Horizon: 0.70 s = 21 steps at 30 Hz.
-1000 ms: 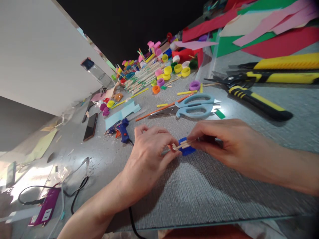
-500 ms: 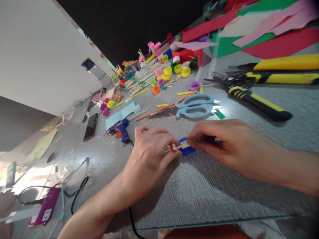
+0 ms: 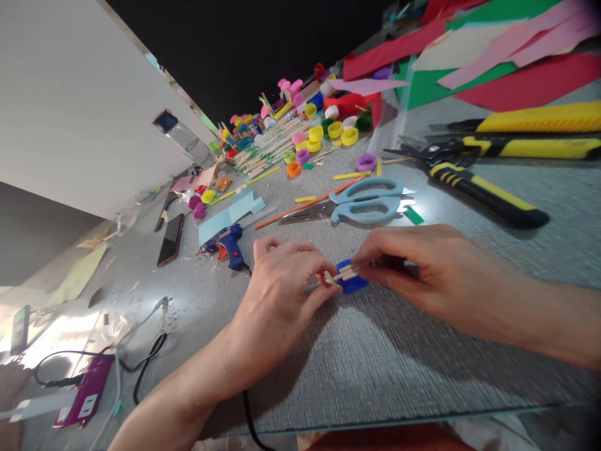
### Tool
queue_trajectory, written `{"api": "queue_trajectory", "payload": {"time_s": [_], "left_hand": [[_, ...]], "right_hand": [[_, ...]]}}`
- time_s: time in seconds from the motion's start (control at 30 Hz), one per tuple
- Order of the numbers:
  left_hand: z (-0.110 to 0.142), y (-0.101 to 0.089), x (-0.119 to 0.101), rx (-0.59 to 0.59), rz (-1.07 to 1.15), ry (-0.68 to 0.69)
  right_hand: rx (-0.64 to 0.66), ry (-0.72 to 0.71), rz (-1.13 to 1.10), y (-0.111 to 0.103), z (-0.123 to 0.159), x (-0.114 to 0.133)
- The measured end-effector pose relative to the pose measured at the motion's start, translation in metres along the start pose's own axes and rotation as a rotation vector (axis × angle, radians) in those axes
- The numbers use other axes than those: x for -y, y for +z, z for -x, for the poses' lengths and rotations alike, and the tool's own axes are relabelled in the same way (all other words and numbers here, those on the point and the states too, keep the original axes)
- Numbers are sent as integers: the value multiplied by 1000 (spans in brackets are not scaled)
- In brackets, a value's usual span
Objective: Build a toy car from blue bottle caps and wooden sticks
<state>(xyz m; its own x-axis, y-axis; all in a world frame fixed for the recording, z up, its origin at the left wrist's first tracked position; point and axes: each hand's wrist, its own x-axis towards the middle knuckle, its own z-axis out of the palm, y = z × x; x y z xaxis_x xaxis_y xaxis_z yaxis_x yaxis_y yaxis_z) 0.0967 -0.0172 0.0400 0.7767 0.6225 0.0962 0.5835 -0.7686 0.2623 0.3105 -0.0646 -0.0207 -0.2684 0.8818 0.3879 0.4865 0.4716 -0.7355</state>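
Observation:
Several short wooden sticks (image 3: 346,273) lie side by side across a blue bottle cap (image 3: 353,285) on the grey table. My left hand (image 3: 286,288) is closed, pinching the sticks' left ends between thumb and fingers. From the other side, my right hand (image 3: 413,263) pinches their right ends, its fingertips close against the cap. Both hands partly cover the sticks, so their full length is hidden. Just beyond the hands rest light-blue-handled scissors (image 3: 369,202), and a blue hot glue gun (image 3: 231,245) lies to the left of my left hand.
Black-and-yellow pliers (image 3: 483,194) and a yellow cutter knife (image 3: 539,119) lie at the right. Behind are coloured caps (image 3: 350,136) and paper strips (image 3: 530,81). A phone (image 3: 170,240), a purple power strip (image 3: 89,388) and cables occupy the left. The table's front edge (image 3: 422,418) is near me.

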Motion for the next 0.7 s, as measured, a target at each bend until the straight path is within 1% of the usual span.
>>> {"api": "queue_trajectory", "payload": {"time_s": [0.33,0.7], "left_hand": [[0,0,0,-3,5,0],[1,-1,-1,-1,7,-9]], "right_hand": [[-4,-13,0,2,0,-1],[14,7,4,1,1,-1]]}}
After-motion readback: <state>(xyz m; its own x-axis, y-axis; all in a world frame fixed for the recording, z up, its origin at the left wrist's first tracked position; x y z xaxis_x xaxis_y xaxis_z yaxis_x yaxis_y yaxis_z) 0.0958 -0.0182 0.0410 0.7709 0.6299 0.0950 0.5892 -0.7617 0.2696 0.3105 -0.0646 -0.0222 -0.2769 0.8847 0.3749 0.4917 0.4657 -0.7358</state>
